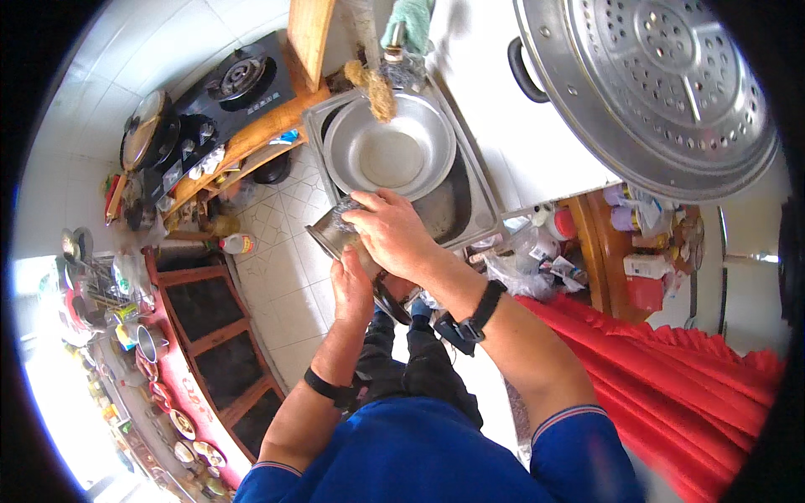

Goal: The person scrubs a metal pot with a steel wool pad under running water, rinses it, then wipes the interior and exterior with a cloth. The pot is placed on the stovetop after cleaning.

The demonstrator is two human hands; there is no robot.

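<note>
My right hand [393,232] presses a steel wool scourer [346,212] against a grey metal piece [326,231] with a straight rim, perhaps a shallow pan. Its full shape is hidden behind my hands. My left hand [352,286] grips the lower edge of that piece, thumb on top. Just beyond them a wide metal basin [434,141] rests in the steel sink [484,217], with a little cloudy water [391,158] at its bottom. A brown fibrous scrubber [380,97] hangs over the basin's far rim.
A green cloth [409,25] covers the tap. At right, a large perforated steamer pot [566,119] stands on the white counter [478,94]. A black gas stove [207,107] and lidded pan [144,132] are at left. A red curtain [660,377] hangs at lower right.
</note>
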